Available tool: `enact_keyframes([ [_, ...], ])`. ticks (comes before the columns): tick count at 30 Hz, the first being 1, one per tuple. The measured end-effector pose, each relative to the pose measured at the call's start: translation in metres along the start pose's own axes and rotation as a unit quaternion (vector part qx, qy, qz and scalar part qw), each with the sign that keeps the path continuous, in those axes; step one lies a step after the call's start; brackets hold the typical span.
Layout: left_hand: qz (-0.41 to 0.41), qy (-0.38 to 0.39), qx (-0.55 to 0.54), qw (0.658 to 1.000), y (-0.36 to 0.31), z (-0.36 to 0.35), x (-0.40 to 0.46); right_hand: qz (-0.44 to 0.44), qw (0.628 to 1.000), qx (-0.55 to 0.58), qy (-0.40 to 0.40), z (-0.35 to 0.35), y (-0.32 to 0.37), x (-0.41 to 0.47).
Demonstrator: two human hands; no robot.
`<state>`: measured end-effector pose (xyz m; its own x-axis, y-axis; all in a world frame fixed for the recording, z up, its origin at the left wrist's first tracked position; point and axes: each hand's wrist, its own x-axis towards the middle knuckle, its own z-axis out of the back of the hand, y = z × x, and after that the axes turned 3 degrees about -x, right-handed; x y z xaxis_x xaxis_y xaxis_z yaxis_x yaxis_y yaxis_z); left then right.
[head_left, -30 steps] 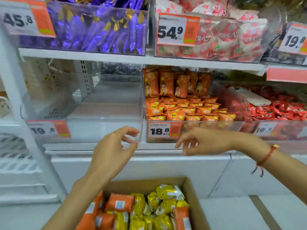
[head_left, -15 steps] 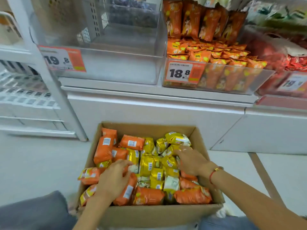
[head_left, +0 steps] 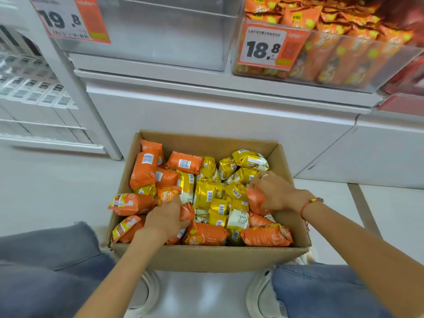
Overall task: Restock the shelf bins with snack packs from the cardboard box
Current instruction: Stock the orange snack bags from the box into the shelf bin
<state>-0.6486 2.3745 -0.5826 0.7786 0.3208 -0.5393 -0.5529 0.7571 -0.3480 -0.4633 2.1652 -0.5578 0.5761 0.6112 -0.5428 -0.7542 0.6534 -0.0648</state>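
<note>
L hand (head_left: 164, 220) grips orange packs (head_left: 187, 212) | R hand (head_left: 273, 193) grips orange pack (head_left: 255, 200) | risk: slick packs slip, drop back in cardboard box (head_left: 206, 258)

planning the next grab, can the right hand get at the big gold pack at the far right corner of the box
Probably yes. The gold pack lies on top of the pile in the open cardboard box, just beyond the right hand, with nothing over it. That hand already grips an orange pack, so it may need to free fingers first.

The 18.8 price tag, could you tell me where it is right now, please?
In the head view, the 18.8 tag is at the upper right, on the front of the clear bin of orange packs, above and beyond the cardboard box.
</note>
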Motion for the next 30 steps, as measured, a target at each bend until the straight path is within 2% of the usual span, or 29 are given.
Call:
enact_keyframes([
  [2, 0.004, -0.012, -0.024, 1.000, -0.002, 0.001, -0.005, 0.001, 0.996, 0.079, 0.030, -0.003, 0.000, -0.002],
  [4, 0.009, -0.069, -0.098, 0.993, -0.008, 0.007, -0.010, -0.011, 0.994, 0.110, 0.014, -0.005, -0.002, -0.004],
  [5, 0.007, -0.100, -0.166, 0.981, -0.013, 0.013, -0.012, -0.026, 0.991, 0.132, -0.001, -0.005, -0.004, -0.005],
  [7, -0.013, -0.136, -0.328, 0.935, -0.026, 0.030, -0.014, -0.057, 0.969, 0.240, -0.035, 0.004, -0.006, -0.006],
  [9, -0.042, -0.132, -0.446, 0.884, -0.040, 0.046, -0.014, -0.057, 0.905, 0.419, -0.051, 0.025, -0.003, -0.010],
  [11, -0.060, -0.123, -0.509, 0.850, -0.050, 0.056, -0.013, -0.055, 0.832, 0.549, -0.064, 0.053, 0.009, -0.018],
  [13, -0.067, -0.114, -0.548, 0.826, -0.055, 0.060, -0.011, -0.050, 0.772, 0.625, -0.101, 0.075, 0.023, -0.022],
  [16, -0.072, -0.089, -0.593, 0.797, -0.064, 0.068, -0.011, -0.041, 0.706, 0.691, -0.151, 0.101, 0.044, -0.031],
  [19, -0.074, -0.061, -0.615, 0.783, -0.071, 0.075, -0.010, -0.047, 0.652, 0.741, -0.150, 0.115, 0.055, -0.039],
  [21, -0.058, -0.054, -0.620, 0.781, -0.076, 0.080, -0.007, -0.036, 0.667, 0.733, -0.128, 0.119, 0.060, -0.042],
  [24, -0.031, -0.049, -0.626, 0.778, -0.083, 0.092, -0.005, 0.009, 0.737, 0.671, -0.079, 0.133, 0.064, -0.048],
  [26, -0.018, -0.019, -0.651, 0.758, -0.082, 0.103, 0.003, 0.061, 0.784, 0.616, -0.048, 0.146, 0.056, -0.054],
  [28, -0.021, 0.024, -0.678, 0.734, -0.084, 0.117, 0.008, 0.107, 0.809, 0.577, -0.030, 0.163, 0.043, -0.067],
  [30, -0.019, 0.066, -0.678, 0.732, -0.091, 0.130, 0.006, 0.125, 0.822, 0.554, -0.038, 0.177, 0.032, -0.082],
])
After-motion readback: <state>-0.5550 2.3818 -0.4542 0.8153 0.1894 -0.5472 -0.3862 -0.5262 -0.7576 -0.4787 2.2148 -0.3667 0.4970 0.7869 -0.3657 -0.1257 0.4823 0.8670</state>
